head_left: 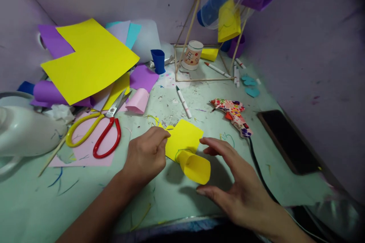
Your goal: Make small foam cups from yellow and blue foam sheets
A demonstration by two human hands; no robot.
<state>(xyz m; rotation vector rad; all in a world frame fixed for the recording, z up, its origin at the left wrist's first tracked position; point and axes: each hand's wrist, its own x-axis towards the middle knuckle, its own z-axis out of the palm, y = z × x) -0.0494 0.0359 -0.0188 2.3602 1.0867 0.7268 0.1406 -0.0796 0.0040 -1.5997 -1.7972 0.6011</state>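
A small flat piece of yellow paper (184, 135) is pinched at its left edge by my left hand (146, 153), whose fingers are closed. Attached to or resting against its lower side is a rolled yellow paper tube (196, 167), its wide mouth facing me and to the right. A green pen line curves where tube and sheet meet. Around the tube's right side, my right hand (234, 182) is open, thumb below and fingers above, apart from the paper. Whether the tube is stuck to the sheet I cannot tell.
Scissors (110, 117) lie left, near a white jug (28, 131) and large yellow paper (88, 60). A floral glue gun (232, 114) with its cord and a phone (289, 140) lie right. Behind stand a stick frame (205, 80), a paper cup (192, 56) and a marker (184, 101).
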